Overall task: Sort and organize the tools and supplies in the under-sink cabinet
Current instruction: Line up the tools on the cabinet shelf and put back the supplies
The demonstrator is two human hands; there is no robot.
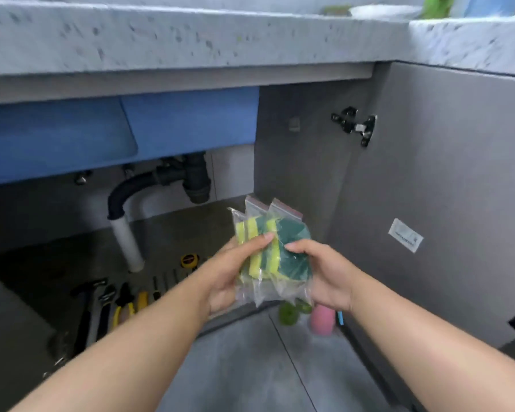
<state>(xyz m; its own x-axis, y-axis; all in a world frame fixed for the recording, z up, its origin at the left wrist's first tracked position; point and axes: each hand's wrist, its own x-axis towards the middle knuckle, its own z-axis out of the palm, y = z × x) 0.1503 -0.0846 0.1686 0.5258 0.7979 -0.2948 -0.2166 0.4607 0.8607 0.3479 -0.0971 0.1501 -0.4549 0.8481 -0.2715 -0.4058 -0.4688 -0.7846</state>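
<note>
Sponge bags point(273, 258) between left and right fingers point(254, 244)

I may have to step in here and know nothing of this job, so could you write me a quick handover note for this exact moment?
Left hand: grips the bagged sponges from the left.
Right hand: holds the same bundle from the right.
The bundle is held up before the open cabinet, not yet put down.
Done, it seems: hammer, pliers and other tools lie in a row on the cabinet floor, with the tape measure behind them.
Left: place the sponges. The pink thing and green things near the door probably need sorting.
</note>
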